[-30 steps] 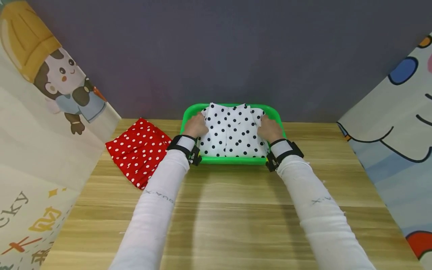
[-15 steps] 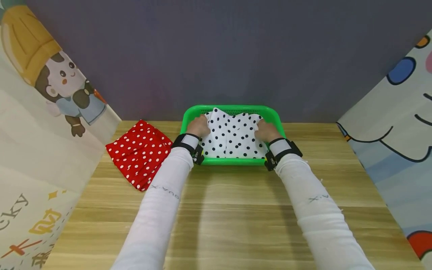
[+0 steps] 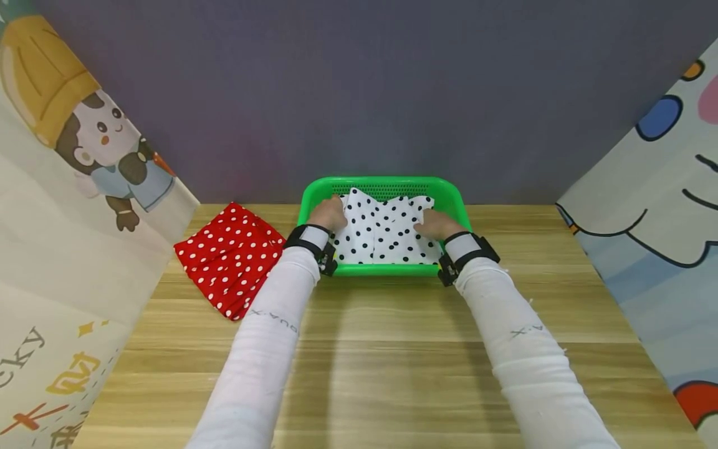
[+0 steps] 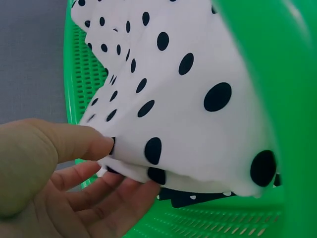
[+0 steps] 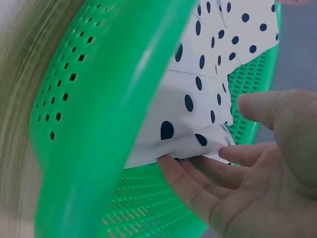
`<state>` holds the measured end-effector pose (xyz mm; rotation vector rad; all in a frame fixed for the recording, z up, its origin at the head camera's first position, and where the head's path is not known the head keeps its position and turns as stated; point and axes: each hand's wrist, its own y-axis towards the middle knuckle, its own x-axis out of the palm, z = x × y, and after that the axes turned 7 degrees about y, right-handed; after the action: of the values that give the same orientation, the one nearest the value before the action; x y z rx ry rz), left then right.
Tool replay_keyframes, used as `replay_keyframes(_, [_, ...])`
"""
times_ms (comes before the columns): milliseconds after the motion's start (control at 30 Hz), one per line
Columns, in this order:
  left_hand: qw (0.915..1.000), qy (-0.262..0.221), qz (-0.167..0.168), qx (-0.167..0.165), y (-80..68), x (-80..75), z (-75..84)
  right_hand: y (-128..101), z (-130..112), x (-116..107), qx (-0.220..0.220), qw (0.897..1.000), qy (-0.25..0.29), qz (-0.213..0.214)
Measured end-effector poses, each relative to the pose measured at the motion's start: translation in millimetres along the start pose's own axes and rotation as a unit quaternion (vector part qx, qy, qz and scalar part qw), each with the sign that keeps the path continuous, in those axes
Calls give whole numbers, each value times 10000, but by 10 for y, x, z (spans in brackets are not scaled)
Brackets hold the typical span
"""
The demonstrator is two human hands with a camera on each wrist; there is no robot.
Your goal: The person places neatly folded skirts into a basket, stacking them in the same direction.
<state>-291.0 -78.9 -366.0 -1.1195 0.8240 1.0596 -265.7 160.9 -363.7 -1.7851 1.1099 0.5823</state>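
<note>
A folded white cloth with black dots [image 3: 387, 231] lies inside a green plastic basket [image 3: 387, 270]. My left hand [image 3: 328, 213] is at its left side; the left wrist view shows the thumb on top of the cloth and the fingers under its edge, pinching it. At the opposite side, my right hand [image 5: 257, 173] touches the cloth's edge with its fingertips, and the thumb stands apart from the cloth. Beneath the white cloth, a dark cloth with white dots [image 4: 198, 197] peeks out in the left wrist view.
A folded red cloth with white dots [image 3: 231, 260] lies on the wooden table [image 3: 387, 362], left of the basket. Behind the basket rises a dark grey wall [image 3: 387, 93]. Printed panels flank the table on both sides.
The white cloth has sunk lower into the basket, exposing the basket's back mesh. My right hand has shifted slightly inward, and its thumb has come away from the cloth.
</note>
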Motion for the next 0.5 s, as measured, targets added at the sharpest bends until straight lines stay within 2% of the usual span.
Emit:
replay_keyframes(267, [9946, -195, -1013, 99, -19, -25, -104, 33, 60, 42, -12, 9985, -195, -511])
replay_keyframes(400, [9934, -201, -1097, 264, -32, -42, -131, 44, 85, 43, -79, 9980, -184, -601])
replay_keyframes(500, [9941, -65, -1017, 378, -40, -51, -143, 34, 89, 31, -156, 9984, -238, -485])
